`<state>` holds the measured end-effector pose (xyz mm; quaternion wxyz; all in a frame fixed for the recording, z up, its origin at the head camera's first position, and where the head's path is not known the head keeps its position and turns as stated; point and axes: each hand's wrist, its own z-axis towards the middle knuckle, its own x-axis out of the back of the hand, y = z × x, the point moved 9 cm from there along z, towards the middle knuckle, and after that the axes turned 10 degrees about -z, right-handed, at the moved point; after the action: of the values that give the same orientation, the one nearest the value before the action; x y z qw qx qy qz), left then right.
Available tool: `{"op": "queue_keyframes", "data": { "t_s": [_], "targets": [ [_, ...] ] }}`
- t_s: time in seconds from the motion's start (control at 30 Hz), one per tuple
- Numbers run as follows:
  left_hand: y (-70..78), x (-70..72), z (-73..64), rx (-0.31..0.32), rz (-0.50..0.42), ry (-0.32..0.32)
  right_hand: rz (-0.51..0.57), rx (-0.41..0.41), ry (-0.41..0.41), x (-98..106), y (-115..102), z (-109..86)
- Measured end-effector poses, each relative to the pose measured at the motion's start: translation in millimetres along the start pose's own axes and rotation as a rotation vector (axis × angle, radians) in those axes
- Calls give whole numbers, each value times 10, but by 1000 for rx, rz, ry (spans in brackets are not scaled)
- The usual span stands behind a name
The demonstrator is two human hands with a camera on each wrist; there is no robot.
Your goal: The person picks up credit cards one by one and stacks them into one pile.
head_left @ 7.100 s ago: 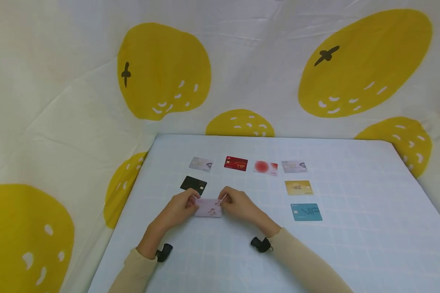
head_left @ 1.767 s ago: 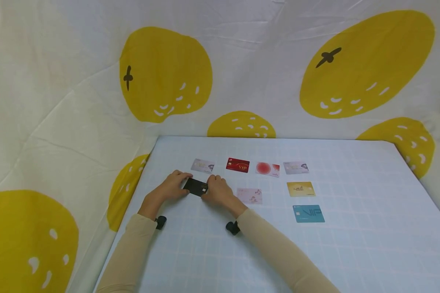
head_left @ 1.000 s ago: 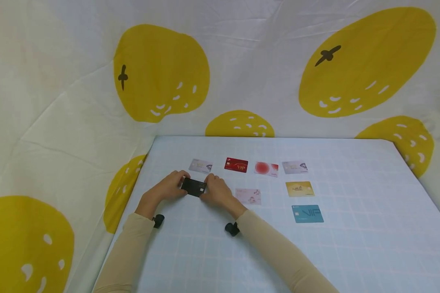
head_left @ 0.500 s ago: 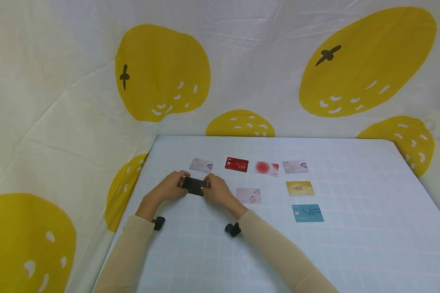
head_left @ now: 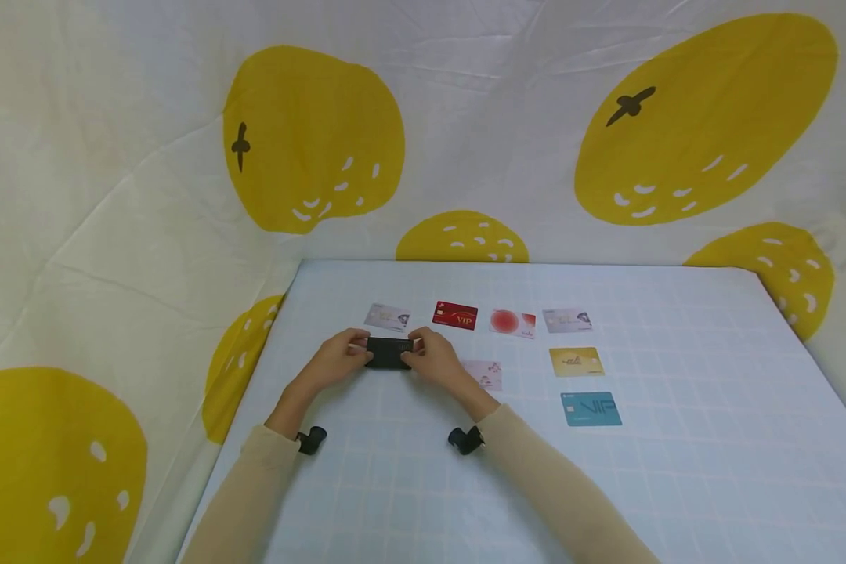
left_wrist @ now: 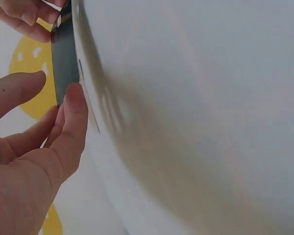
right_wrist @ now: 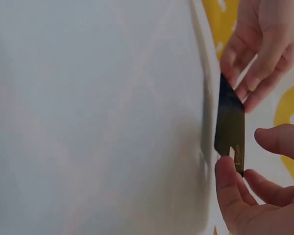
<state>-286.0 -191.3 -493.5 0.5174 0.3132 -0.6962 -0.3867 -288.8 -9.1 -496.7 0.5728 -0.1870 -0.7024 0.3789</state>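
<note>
A black VIP card [head_left: 389, 354] is held between both hands, its long edge level in the head view. The left hand [head_left: 334, 362] pinches its left end between thumb and fingers. At its right end, the right hand [head_left: 437, 362] pinches it the same way. The right wrist view shows the black card [right_wrist: 230, 117] with gold VIP lettering near the right thumb, and it appears tilted up off the table. Close behind it lies a silver-grey card [head_left: 387, 316]. A pale pink card [head_left: 488, 374] is partly covered by the right hand.
Along the back row lie a red VIP card [head_left: 454, 315], a white card with a red circle [head_left: 512, 323] and another silver-grey card [head_left: 567, 319]. Below these are a gold card [head_left: 576, 361] and a teal VIP card [head_left: 591, 409]. A pale checked cloth [head_left: 409, 486] covers the table.
Seven seconds ago both hands held the pink card nearer the front; it now lies farther right. In the last half second the black card has turned level and shifted right with both hands.
</note>
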Motion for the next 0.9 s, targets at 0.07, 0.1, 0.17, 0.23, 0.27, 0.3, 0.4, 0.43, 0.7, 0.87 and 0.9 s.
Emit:
{"op": "queue_keyframes", "data": {
  "t_s": [0.07,0.1,0.17,0.23,0.27,0.3,0.4,0.43,0.7,0.87,0.9],
  "targets": [
    [60,-57,-10,-6,-36,-4,15,-11,8,81,57,-41],
    [90,-92,-14,-8,-50,-10,18,-12,14,124,83,-65],
    [146,-168,-11,-17,-73,-21,20,-23,23,206,139,-118],
    [191,-244,-3,-22,-86,-27,22,-48,25,283,198,-178],
    [217,-285,2,-28,-91,-33,20,-62,25,317,229,-207],
    [241,-325,7,-33,-98,-38,15,-74,26,351,257,-238],
    [300,-438,14,-31,-116,-46,19,-106,27,450,336,-326],
    [320,-474,16,-31,-121,-49,23,-109,29,483,360,-354],
    [466,-754,10,-73,-174,-93,33,-98,35,710,522,-560],
    [526,-929,41,-101,-158,-137,22,-109,32,807,646,-652],
    [542,-963,45,-105,-150,-148,15,-114,34,827,674,-669]
  ]
}}
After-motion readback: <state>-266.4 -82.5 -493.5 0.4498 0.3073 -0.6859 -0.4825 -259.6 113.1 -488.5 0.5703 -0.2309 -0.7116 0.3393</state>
